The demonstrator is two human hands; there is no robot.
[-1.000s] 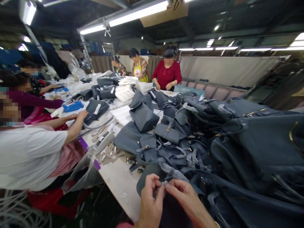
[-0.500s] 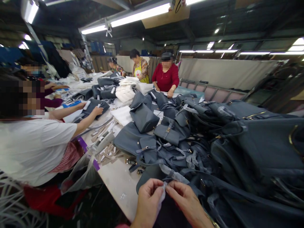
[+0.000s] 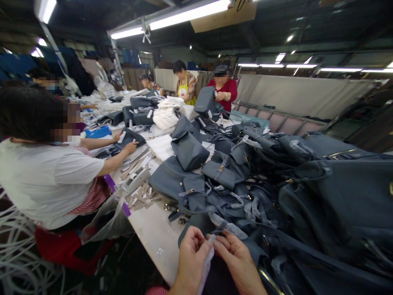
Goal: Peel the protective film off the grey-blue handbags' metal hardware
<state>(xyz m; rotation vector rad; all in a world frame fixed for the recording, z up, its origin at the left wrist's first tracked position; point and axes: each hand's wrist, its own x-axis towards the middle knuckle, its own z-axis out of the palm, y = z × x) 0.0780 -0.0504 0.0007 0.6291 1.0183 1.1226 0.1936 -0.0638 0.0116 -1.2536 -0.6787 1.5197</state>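
From the bottom middle of the frame up to the far back, a long pale table point(image 3: 155, 241). On top, over the middle and right of the frame, a big messy heap of blue-grey buckle bags point(image 3: 219, 174). At the left of the frame, a worker in a white shirt point(image 3: 52, 180), arms out over the same table. Near the bottom middle, the round edge of one bag point(image 3: 198, 221) and a strap in clear film point(image 3: 229, 225). Lower down, left hand point(image 3: 192, 256) and right hand point(image 3: 239, 260) side by side, tips almost touching. On each, thumb and first finger pinched with no real gap, on a strip of thin whitish wrap point(image 3: 211, 240). Other fingers softly curled in. To do this bit well, pinch lightly, go slowly, and smooth out lumps. Best not to tug hard; likely thin enough to tear. Top end of the wrap right between the fingertips of both hands, touching both; tail hanging down by the inside of the left hand, toward the bottom edge. Cannot tell about anything inside the wrap; too small and hidden.
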